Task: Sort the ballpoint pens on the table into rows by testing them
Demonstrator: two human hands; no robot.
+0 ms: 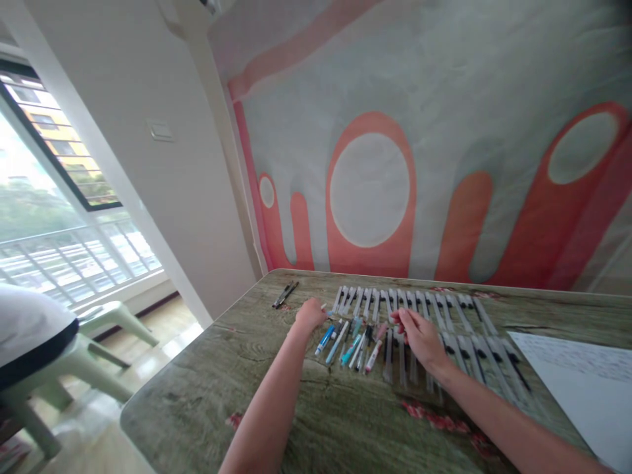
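Observation:
My left hand (pixel 311 315) is closed beside the left end of a loose group of pens, and a pale pen end (pixel 323 307) pokes out past its fingers. My right hand (pixel 419 336) has its fingers pinched together over the lower row; whatever they hold is hidden. Between the hands lie several loose pens, among them a blue pen (pixel 324 340) and a pink-and-white pen (pixel 374 356). Behind them runs an upper row of pens in clear sleeves (pixel 376 305). A lower row of similar sleeved pens (pixel 476 359) extends under and to the right of my right hand.
Two dark pens (pixel 285 295) lie near the far left of the wood-patterned table (pixel 197 408). A sheet of paper with writing (pixel 582 382) rests at the right. A patterned wall (pixel 370 79) stands behind the table. Pale green stools (pixel 89 355) are at the left.

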